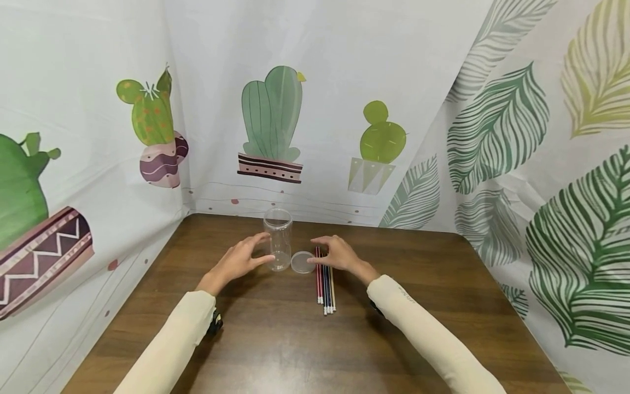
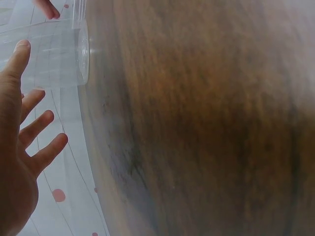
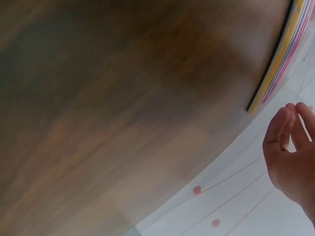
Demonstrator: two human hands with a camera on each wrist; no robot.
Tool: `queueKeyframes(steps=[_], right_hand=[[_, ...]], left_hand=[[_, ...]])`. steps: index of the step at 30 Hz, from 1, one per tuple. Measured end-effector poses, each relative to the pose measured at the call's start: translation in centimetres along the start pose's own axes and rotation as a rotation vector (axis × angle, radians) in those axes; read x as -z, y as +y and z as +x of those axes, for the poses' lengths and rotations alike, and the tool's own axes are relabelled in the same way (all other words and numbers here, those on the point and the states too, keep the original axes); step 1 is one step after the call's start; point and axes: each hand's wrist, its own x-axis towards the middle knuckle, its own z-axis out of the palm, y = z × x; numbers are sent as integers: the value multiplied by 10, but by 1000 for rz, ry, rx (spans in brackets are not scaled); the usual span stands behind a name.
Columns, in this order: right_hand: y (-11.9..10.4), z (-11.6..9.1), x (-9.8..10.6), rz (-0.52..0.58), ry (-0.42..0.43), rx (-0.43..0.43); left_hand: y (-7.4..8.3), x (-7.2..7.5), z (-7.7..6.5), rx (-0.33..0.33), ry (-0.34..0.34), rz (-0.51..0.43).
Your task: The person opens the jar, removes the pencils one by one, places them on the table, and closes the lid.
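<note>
A tall clear jar [image 1: 280, 238] stands upright near the back of the table. My left hand [image 1: 242, 256] is at its left side, thumb and fingers spread apart around it; whether they touch it I cannot tell. In the left wrist view the thumb overlaps the jar [image 2: 59, 59]. Just right of the jar lies a round clear lid [image 1: 302, 262]. Several pencils [image 1: 326, 284] with white ends lie side by side to the right of the lid. Over their far part hovers my right hand [image 1: 342, 255], fingers and thumb apart with nothing between them; the right wrist view shows the pencils [image 3: 278, 61] beyond it.
The brown wooden table [image 1: 266, 339] reaches back to a white cloth [image 1: 211, 109] printed with cacti and leaves. Cloth also hangs along the left and right sides. The table's far edge runs close behind the jar.
</note>
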Motion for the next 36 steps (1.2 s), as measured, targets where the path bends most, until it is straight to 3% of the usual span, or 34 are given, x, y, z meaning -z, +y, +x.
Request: queueKeyframes(steps=[6, 14, 24, 31, 36], right_hand=[[-10, 2, -5, -88, -73, 42], [-13, 3, -10, -171, -90, 117], [-16, 7, -6, -135, -76, 86], [-19, 15, 11, -73, -80, 52], [-18, 23, 27, -60, -51, 96]], left_hand=[[1, -1, 2, 2, 11, -11], [3, -2, 3, -3, 18, -1], [1, -3, 2, 2, 15, -9], [-2, -3, 0, 4, 12, -13], [-3, -3, -1, 3, 14, -4]])
